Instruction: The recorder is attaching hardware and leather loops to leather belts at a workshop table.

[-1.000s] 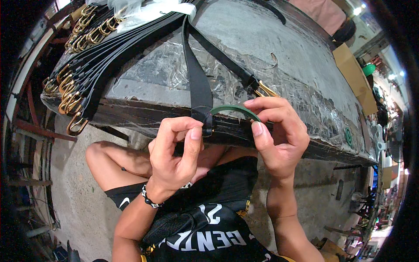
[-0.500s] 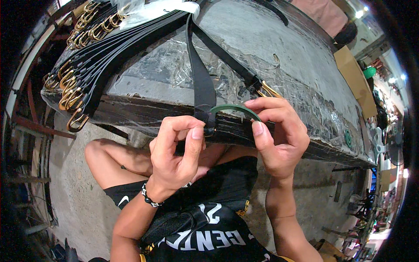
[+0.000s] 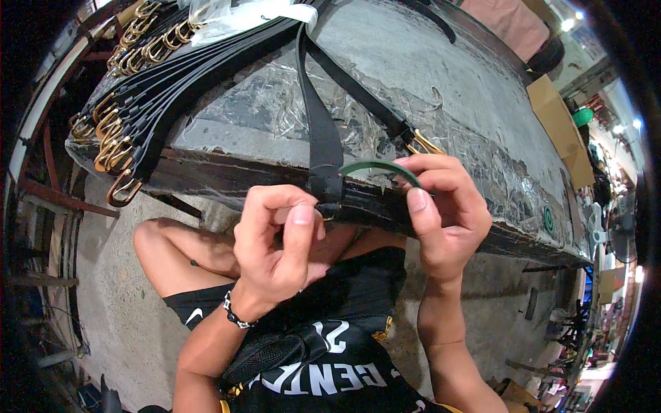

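A wide black strap (image 3: 321, 131) comes down over the table's near edge and ends beside my left hand (image 3: 275, 241). The thumb and forefinger of that hand are pinched at the strap's lower end, next to a small dark fitting (image 3: 331, 208); the exact grip is partly hidden. My right hand (image 3: 447, 213) pinches one end of a thin, curved green strip (image 3: 372, 165) between thumb and fingers. Its free end arches leftward to the strap's edge; whether they touch I cannot tell. Behind the right hand lies another black strap (image 3: 358, 86) with a gold hook (image 3: 425, 142).
A bundle of black straps (image 3: 206, 58) with gold hooks (image 3: 113, 148) hangs over the table's left corner, under white plastic (image 3: 255, 20). A green coil (image 3: 549, 219) sits on the worn table (image 3: 241, 134) at right. A cardboard sheet (image 3: 558, 120) stands beyond.
The green strip and my right hand have shifted slightly right. My left thumb and fingers have moved a little left and down, showing more of the strap's end.
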{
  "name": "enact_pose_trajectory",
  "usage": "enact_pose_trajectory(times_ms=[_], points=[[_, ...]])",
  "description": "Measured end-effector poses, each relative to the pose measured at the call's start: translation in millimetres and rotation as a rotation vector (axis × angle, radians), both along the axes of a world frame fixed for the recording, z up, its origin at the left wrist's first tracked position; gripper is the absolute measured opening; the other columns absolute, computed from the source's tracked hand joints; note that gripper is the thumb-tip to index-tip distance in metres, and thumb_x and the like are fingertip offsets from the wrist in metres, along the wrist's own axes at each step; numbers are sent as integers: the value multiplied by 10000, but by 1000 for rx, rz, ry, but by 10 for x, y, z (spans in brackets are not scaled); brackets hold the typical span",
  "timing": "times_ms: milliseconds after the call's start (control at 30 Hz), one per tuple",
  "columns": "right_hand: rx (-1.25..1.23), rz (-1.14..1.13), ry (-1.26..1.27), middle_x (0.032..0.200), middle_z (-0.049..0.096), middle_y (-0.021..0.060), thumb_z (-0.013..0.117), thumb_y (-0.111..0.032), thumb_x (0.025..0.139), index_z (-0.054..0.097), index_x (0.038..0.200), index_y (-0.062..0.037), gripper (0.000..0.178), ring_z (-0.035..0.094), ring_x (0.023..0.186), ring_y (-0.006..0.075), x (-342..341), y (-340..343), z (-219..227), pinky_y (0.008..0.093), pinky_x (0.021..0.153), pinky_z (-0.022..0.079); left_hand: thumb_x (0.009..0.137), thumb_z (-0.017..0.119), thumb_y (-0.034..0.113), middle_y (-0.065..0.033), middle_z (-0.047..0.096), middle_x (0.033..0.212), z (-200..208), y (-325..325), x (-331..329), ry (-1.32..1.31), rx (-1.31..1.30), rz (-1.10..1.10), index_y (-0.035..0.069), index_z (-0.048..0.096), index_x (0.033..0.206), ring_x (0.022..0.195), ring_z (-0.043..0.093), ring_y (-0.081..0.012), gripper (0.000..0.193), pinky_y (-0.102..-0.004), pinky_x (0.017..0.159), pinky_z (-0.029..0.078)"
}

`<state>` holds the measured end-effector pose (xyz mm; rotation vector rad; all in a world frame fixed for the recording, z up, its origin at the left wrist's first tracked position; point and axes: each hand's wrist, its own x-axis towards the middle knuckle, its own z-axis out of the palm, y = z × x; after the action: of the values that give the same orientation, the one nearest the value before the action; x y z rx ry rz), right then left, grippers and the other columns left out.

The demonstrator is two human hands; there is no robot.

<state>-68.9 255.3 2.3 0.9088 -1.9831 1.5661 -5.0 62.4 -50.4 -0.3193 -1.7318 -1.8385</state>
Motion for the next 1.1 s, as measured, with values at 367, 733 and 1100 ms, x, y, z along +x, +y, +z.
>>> enact_pose_trajectory(times_ms=[367, 733, 1100], points=[[-337, 24, -186, 1114, 707, 164, 560, -91, 1048, 560, 1134, 24, 143, 661, 911, 149, 62, -103, 9, 293, 835, 560, 1117, 443, 313, -68, 566, 654, -21, -332, -25, -307, 424, -25, 55, 513, 857, 454, 511, -139, 373, -262, 393, 435], [-428, 62, -248, 1119, 699, 216, 493, -130, 1074, 545, 1110, 46, 187, 692, 934, 214, -14, -44, 66, 351, 875, 565, 1113, 259, 521, -220, 691, 1211, 105, 163, -246, -661, 557, -939, -72, 520, 1384, 1004, 728, -277, 703, -304, 660, 596], [-384, 47, -287, 1131, 704, 192, 546, -98, 1028, 592, 1059, 44, 153, 681, 982, 229, 5, -37, 159, 371, 935, 535, 982, 693, 115, 5, 564, 757, 447, -185, 268, -621, 729, -606, 75, 549, 874, 634, 533, -75, 184, -237, 515, 429]])
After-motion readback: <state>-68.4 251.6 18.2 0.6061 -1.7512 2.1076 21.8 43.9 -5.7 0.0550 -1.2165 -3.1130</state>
